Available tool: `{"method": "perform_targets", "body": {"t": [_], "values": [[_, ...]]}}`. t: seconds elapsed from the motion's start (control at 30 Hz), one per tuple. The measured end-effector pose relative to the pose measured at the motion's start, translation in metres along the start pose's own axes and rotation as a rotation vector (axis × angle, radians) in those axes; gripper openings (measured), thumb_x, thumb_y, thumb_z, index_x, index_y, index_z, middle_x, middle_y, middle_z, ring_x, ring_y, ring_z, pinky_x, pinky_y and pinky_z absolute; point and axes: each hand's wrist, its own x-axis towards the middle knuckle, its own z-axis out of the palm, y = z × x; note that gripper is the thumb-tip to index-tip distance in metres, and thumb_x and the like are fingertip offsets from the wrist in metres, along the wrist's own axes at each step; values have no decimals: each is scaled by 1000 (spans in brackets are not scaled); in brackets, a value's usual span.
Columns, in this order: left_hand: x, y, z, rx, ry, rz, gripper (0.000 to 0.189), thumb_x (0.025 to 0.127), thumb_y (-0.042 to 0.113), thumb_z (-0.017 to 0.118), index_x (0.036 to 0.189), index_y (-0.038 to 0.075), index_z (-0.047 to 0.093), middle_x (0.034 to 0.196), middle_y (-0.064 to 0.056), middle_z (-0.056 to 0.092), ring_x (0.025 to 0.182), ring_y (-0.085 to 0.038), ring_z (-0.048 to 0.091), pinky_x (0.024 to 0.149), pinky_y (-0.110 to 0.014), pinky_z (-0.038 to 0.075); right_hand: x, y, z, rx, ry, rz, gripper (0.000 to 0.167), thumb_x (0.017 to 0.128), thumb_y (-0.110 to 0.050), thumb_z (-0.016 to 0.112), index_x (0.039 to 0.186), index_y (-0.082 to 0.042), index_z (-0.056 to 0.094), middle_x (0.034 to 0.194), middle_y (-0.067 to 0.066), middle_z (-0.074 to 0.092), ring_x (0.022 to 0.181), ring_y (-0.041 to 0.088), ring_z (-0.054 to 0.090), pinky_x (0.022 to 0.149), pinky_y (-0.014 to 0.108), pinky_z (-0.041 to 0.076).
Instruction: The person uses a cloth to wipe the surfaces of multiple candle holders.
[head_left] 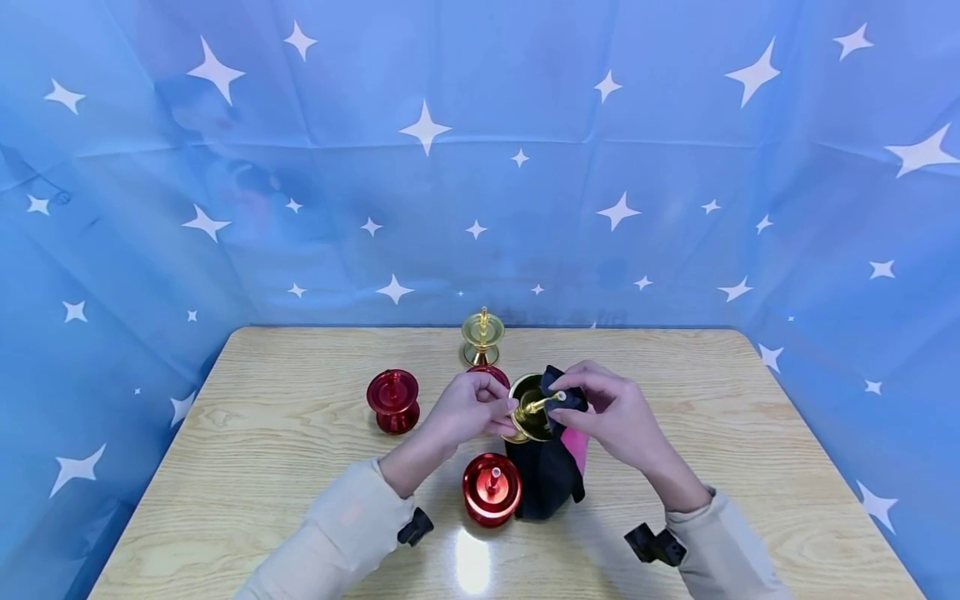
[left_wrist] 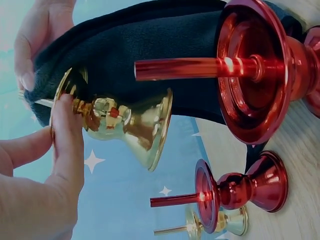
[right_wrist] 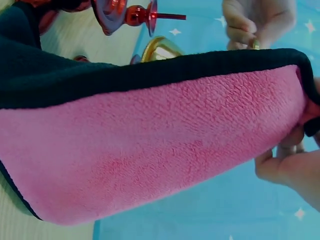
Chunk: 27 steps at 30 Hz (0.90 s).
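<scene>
My left hand (head_left: 472,404) pinches a gold candle holder (head_left: 534,427) by its dish rim, raised over the table and tilted. In the left wrist view this candle holder (left_wrist: 107,115) lies sideways, its flared foot away from the fingers. My right hand (head_left: 611,408) pinches a cloth (head_left: 543,479), dark on one side and pink on the other, with its upper end at the dish beside the central stem. The rest of the cloth hangs down toward the table. From the right wrist, the cloth's pink face (right_wrist: 165,145) hides most of the candle holder.
A shiny red candle holder (head_left: 491,492) stands just in front of the hands, close to the cloth. Another red one (head_left: 392,400) stands to the left, and a third (head_left: 491,373) is partly hidden behind my left hand. A gold one (head_left: 483,333) stands at the table's back edge.
</scene>
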Motion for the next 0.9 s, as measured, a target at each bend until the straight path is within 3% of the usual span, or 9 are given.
{"method": "perform_targets", "body": {"t": [0.17,0.33,0.43,0.53,0.63,0.77,0.9], "values": [[3,-4,-3,-58,-14,33,4,87,-9,54,87,-7,50,73,-9,53,62,-17,62,69,-35,55,0,-6,-12,19,20,-8,21,74,11,68,94,4,65,94,12,57,82,13,55,68,17,49],[6,-8,-8,-131,-8,12,4,88,-9,51,89,-6,49,74,-8,53,60,-15,61,69,-32,55,1,-10,-20,33,144,61,21,76,7,69,95,4,64,93,5,61,81,12,57,72,18,50],[7,-7,-8,-162,-24,10,5,89,-8,49,94,-9,48,75,-8,53,61,-15,61,70,-31,55,2,-9,-12,44,209,81,24,72,10,71,93,6,59,93,4,62,83,9,59,76,20,50],[6,-2,-5,-174,-26,12,8,90,-8,48,98,-11,47,76,-8,53,62,-14,61,69,-28,54,-1,-2,2,38,218,19,24,70,16,69,88,7,58,95,9,61,85,9,59,73,18,50],[5,1,-4,-175,-4,24,10,90,-9,48,99,-12,47,77,-8,53,62,-13,61,67,-26,54,-6,5,11,-94,206,-59,20,69,14,71,84,1,63,101,13,61,94,12,54,73,18,46],[5,0,-3,-177,22,50,11,88,-10,49,99,-13,47,78,-8,53,63,-12,60,65,-25,54,-11,11,15,-332,188,-118,20,69,5,75,84,-6,69,108,12,58,101,23,43,76,32,38],[4,-2,-3,-174,36,59,11,88,-10,50,99,-13,48,79,-9,53,63,-12,60,65,-25,54,-16,10,18,-427,158,-128,23,68,-2,78,89,-6,71,112,12,49,96,22,39,71,34,37]]}}
